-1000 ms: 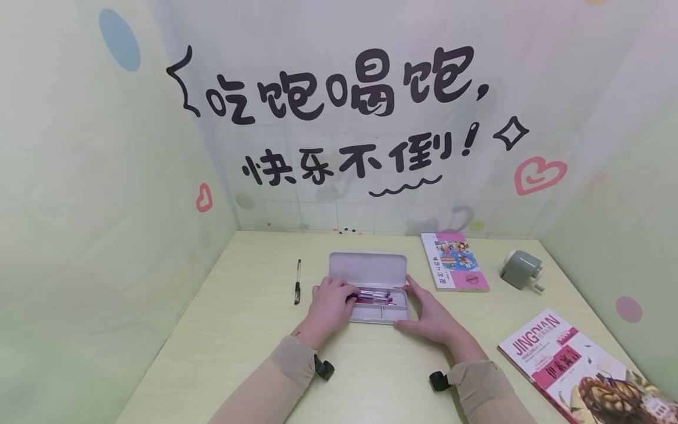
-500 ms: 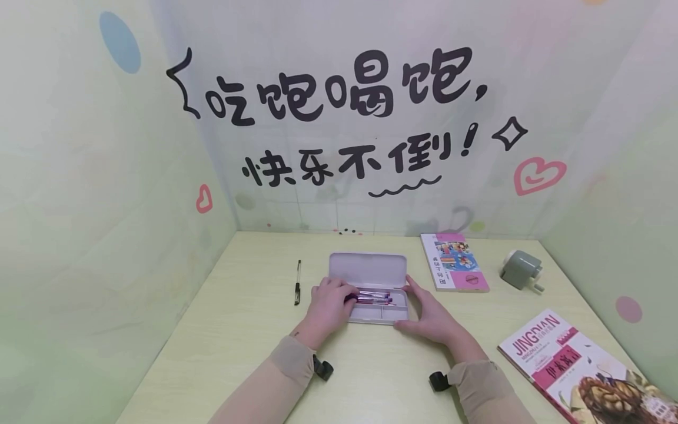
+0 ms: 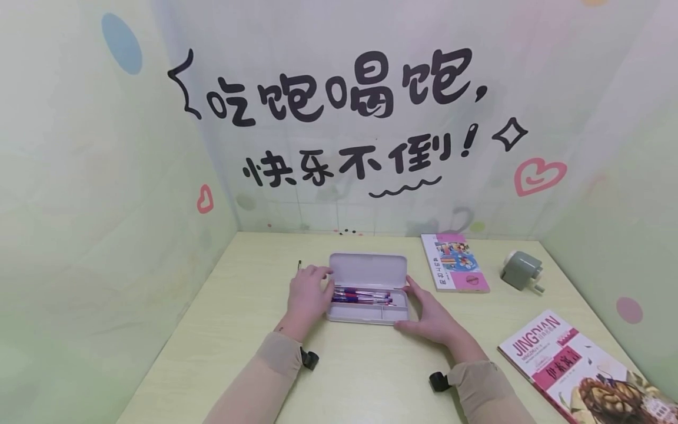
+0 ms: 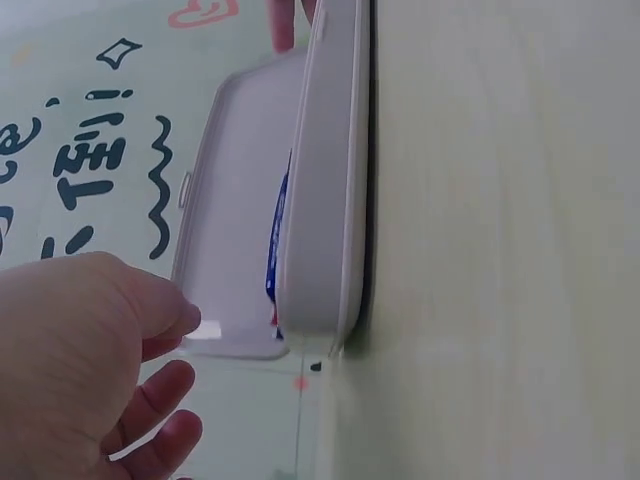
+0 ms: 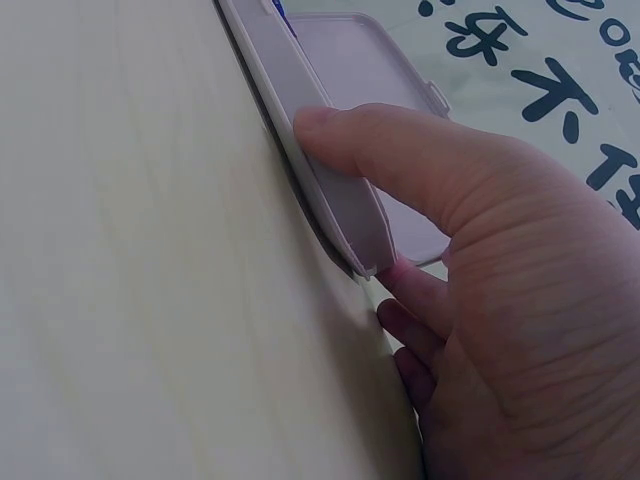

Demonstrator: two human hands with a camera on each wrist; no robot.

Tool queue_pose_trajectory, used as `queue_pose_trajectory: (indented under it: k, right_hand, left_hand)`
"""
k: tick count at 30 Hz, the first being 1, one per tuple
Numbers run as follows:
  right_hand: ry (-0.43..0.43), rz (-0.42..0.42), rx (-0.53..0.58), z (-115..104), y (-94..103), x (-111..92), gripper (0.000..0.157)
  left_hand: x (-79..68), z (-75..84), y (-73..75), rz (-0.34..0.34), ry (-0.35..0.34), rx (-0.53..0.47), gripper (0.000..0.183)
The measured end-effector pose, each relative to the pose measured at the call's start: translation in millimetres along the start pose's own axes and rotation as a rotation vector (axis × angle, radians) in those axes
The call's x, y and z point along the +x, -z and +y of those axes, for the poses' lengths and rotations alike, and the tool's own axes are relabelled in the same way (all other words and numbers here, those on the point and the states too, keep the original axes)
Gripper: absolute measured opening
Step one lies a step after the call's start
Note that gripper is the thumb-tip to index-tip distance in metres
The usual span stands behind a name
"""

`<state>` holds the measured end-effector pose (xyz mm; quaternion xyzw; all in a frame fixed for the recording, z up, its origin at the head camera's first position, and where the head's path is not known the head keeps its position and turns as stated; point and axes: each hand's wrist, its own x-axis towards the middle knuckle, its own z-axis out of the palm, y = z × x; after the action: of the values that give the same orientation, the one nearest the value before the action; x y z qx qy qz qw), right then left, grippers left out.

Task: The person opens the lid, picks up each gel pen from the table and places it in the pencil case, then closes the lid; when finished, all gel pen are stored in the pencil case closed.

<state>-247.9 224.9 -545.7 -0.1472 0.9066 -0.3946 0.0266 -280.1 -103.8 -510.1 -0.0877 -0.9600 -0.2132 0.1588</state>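
A pale lilac pencil case (image 3: 355,314) lies on the table with its lid (image 3: 368,271) raised at the back. Several purple, blue and red pens (image 3: 362,297) lie in its long rear compartment. My right hand (image 3: 431,315) grips the case's right end, thumb (image 5: 370,140) along the front wall and fingers round the corner. At the left end is my left hand (image 3: 309,297), fingers loosely bent and nothing held; the left wrist view shows its fingers (image 4: 150,410) apart from the case. A black pen (image 3: 299,264) is mostly hidden behind the left hand.
Behind and to the right lies a pink book (image 3: 455,263). A grey-green pencil sharpener (image 3: 521,271) with a crank stands further right. A larger magazine-like book (image 3: 577,365) covers the front right of the table. A printed cloth wall (image 3: 339,206) closes off the back.
My left hand has let go of the pens and drawn left out of the case, uncovering them and now covering most of the black pen. The right hand has stayed put.
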Motion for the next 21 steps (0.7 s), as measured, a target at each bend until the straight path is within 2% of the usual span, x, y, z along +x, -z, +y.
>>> queue_pose_trajectory:
  k: [4, 9, 15, 21]
  right_hand:
    - [0.0, 0.0, 0.003, 0.1, 0.0, -0.1, 0.13]
    - [-0.002, -0.004, -0.007, 0.2, -0.8, 0.0, 0.13]
    - [-0.003, -0.004, -0.007, -1.0, -0.5, -0.6, 0.13]
    - [0.006, 0.0, -0.007, -0.7, 0.2, -0.8, 0.13]
  left_hand:
    - [3.7, -19.9, 5.3, 0.008, 0.124, 0.014, 0.042]
    - [6.0, -39.5, 11.6, -0.052, 0.252, 0.004, 0.059]
    - [6.8, -55.4, 12.9, -0.109, 0.295, 0.02, 0.073]
    - [6.7, -60.0, 12.5, -0.139, 0.325, 0.011, 0.074]
